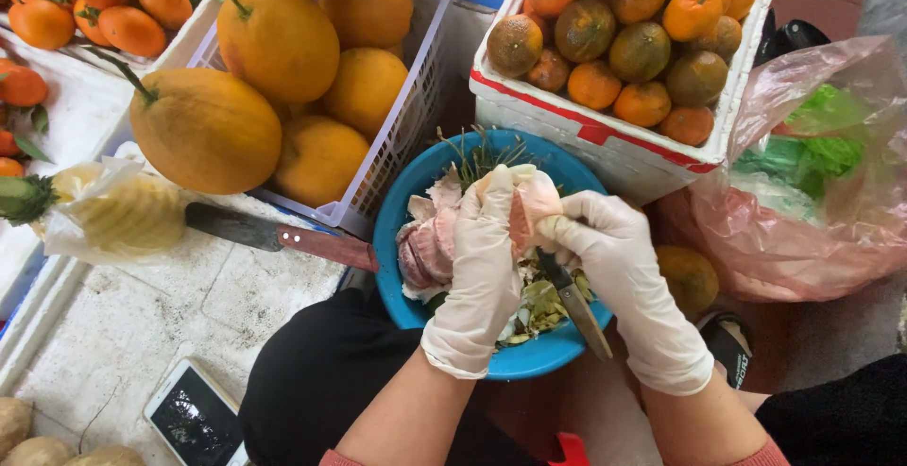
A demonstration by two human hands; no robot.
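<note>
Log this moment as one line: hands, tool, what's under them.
left hand: grips peeled pomelo | right hand: holds small knife at fruit | below: blue basin with peel scraps

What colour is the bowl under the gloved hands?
The bowl is blue, seen in the head view, the only one, beneath the left hand and right hand.
</note>
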